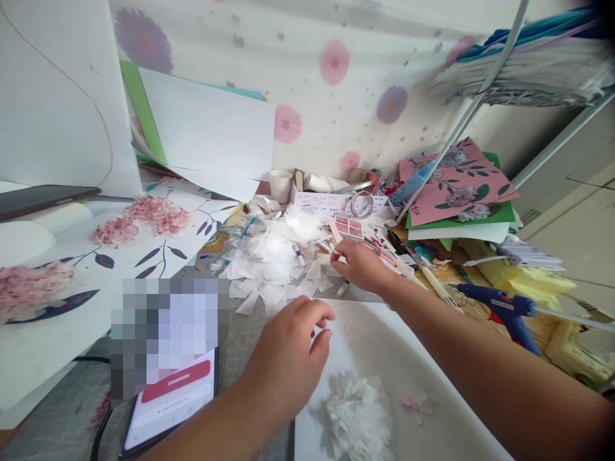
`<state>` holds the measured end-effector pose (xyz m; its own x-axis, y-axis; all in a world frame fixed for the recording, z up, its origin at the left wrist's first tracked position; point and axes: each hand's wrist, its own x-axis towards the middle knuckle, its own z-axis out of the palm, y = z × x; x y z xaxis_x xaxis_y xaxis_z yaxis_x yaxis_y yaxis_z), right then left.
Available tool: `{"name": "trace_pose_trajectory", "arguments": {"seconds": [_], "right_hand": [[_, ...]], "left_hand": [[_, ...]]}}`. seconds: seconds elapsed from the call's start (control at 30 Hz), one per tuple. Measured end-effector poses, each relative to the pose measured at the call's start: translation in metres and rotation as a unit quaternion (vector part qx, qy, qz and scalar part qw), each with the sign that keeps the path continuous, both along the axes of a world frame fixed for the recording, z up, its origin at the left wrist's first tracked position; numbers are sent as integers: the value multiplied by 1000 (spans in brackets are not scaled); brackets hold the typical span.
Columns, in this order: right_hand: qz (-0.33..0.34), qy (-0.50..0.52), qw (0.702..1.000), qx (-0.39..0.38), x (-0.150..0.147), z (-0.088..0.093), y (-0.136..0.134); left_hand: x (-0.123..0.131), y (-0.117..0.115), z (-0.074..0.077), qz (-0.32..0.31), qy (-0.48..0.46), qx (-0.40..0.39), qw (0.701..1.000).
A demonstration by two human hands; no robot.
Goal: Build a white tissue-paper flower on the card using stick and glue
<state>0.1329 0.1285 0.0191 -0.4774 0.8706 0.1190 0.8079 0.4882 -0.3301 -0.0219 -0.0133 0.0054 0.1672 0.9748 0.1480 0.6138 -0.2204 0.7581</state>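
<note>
My right hand (pixel 361 264) reaches forward to the edge of a heap of white tissue paper squares (pixel 281 253), its fingers pinched on a thin stick-like thing I cannot name. My left hand (pixel 288 358) hovers over the near edge of a white sheet (pixel 432 384), fingers loosely curled, thumb and fingertips close together, nothing visible in them. A finished white tissue flower (pixel 358 416) lies on that sheet just right of my left wrist.
A phone (pixel 168 403) lies at the near left on a grey cutting mat. Flower-print paper (pixel 120 237) covers the left. A blue glue gun (pixel 504 310), pens, pink floral card (pixel 456 182) and a paper cup (pixel 280 186) crowd the right and back.
</note>
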Motion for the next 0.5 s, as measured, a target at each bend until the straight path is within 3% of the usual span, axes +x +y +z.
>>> {"name": "trace_pose_trajectory", "arguments": {"seconds": [0.1, 0.17, 0.27, 0.4, 0.5], "right_hand": [[-2, 53, 997, -55, 11, 18, -27], [9, 106, 987, -118, 20, 29, -51], [28, 243, 937, -250, 32, 39, -87], [17, 278, 917, -287, 44, 37, -120], [-10, 286, 903, -320, 53, 31, -133]], "left_hand": [[-1, 1, 0, 64, -42, 45, 996], [-1, 2, 1, 72, -63, 61, 994], [0, 0, 4, 3, -99, 42, 994], [3, -4, 11, -142, -116, 18, 983], [6, -6, 15, -165, -76, -40, 983]]}}
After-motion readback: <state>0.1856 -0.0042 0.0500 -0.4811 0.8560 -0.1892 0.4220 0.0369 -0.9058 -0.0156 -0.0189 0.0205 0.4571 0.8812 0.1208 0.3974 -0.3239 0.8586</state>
